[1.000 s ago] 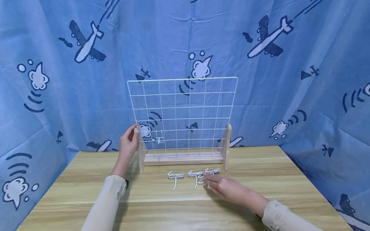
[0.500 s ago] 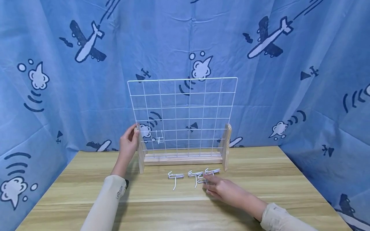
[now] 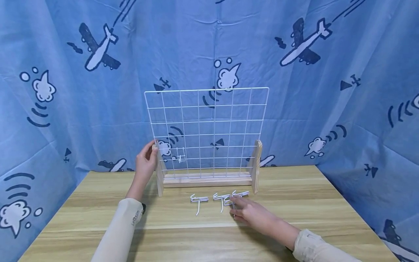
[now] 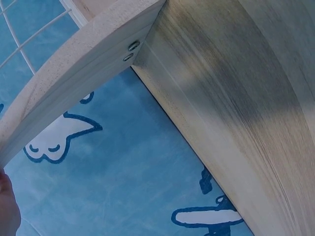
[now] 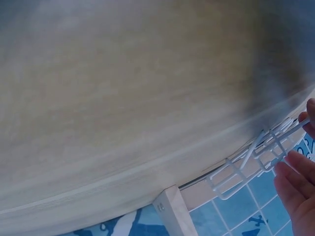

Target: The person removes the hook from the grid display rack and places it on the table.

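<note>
A white wire grid panel [image 3: 214, 120] stands upright in a wooden stand [image 3: 207, 181]. My left hand [image 3: 145, 162] grips the top of the stand's left post [image 3: 159, 174]; in the left wrist view only a bit of that hand [image 4: 9, 206] shows beside the post [image 4: 74, 73]. One white wire hook [image 3: 181, 158] hangs on the grid at lower left. Low over the table, my right hand [image 3: 256, 216] holds another white wire hook [image 3: 227, 202] between thumb and fingers. Beside it lie a left hook [image 3: 199, 199], a middle hook [image 3: 220, 197] and a right hook [image 3: 243, 194], partly overlapped.
The wooden table [image 3: 183, 240] extends in front of the stand and to both sides. Behind and around it hangs a blue curtain [image 3: 209, 43] printed with planes and clouds. The stand's right post [image 3: 256, 171] rises just behind the right hook.
My right hand has shifted slightly, and the hook at its fingertips has turned and risen a little. The left hand stays on the post.
</note>
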`<state>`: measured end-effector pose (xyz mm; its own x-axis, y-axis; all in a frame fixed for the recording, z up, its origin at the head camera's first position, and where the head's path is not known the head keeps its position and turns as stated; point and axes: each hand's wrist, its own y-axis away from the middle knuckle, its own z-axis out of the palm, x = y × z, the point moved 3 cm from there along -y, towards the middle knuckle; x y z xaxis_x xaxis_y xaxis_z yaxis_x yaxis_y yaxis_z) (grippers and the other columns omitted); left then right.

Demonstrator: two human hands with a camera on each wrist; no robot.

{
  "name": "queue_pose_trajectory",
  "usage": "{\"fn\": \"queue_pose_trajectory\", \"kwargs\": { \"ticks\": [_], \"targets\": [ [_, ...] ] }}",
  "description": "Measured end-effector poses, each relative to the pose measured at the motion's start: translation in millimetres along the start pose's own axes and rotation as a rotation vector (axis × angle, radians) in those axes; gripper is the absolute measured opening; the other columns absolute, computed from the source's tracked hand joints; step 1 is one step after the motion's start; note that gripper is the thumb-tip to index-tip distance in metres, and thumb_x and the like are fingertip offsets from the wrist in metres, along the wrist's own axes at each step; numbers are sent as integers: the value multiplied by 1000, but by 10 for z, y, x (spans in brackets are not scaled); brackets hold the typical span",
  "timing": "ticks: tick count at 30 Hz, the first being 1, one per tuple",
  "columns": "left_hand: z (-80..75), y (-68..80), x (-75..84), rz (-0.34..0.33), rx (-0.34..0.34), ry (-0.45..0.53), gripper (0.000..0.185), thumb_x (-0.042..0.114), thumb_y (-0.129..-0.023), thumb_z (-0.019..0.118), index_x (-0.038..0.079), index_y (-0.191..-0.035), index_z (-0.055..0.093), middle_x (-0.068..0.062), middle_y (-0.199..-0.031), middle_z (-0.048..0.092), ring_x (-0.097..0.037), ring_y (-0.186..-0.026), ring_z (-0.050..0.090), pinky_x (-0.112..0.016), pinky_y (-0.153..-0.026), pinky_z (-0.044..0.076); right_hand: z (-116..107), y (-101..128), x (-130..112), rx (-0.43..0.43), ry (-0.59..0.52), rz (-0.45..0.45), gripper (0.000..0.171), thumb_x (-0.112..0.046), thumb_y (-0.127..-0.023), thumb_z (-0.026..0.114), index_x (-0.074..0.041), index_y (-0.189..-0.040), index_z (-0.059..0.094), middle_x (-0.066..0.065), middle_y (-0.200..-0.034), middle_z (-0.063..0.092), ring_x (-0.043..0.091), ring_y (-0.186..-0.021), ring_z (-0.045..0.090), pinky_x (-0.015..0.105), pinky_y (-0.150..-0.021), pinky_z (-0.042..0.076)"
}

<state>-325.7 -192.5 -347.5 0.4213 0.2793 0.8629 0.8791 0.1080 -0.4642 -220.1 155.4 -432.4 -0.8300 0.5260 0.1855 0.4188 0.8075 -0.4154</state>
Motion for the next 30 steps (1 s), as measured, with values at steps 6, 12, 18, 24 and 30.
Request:
{"fn": "queue_pose_trajectory", "kwargs": {
  "ticks": [6, 12, 18, 24, 30],
  "targets": [
    [4, -16, -40, 7, 11, -11, 40, 6, -101, 48, -4, -139, 46, -23, -137, 50, -33, -125, 49, -23, -102, 43, 4, -6, -9, 23, 25, -25, 24, -16, -74, 81, -8, -96, 76, 24, -119, 62, 38, -104, 62, 44, -88, 55],
    [9, -77, -212, 21, 21, -5, 40, 13, -101, 49, 1, -139, 47, -19, -137, 52, -28, -123, 51, -20, -100, 44, -26, -11, -19, 28, 33, -21, 25, -17, -74, 81, -9, -97, 76, 24, -118, 62, 37, -103, 63, 43, -88, 55],
    [13, -57, -208, -7, 13, -16, 41, 15, -101, 50, 3, -140, 48, -16, -137, 52, -25, -124, 51, -24, -102, 44, -82, -44, -57, 40, 18, 17, 31, -13, -74, 81, -3, -103, 74, 20, -114, 66, 32, -100, 65, 42, -86, 56],
    [13, -55, -197, -15, 13, -20, 41, 15, -101, 49, 4, -140, 47, -17, -138, 52, -27, -125, 50, -32, -104, 42, -92, -167, -43, 84, -37, 46, 21, -7, -77, 78, -3, -96, 72, 12, -100, 69, 26, -91, 67, 39, -81, 57],
    [12, -71, -193, 5, 23, -18, 40, 13, -101, 49, 2, -139, 48, -18, -137, 52, -28, -124, 51, -28, -103, 44, -130, -360, -51, 140, -74, 69, 20, -1, -75, 77, -2, -94, 72, 7, -93, 68, 21, -86, 66, 31, -77, 57]
  ]
}}
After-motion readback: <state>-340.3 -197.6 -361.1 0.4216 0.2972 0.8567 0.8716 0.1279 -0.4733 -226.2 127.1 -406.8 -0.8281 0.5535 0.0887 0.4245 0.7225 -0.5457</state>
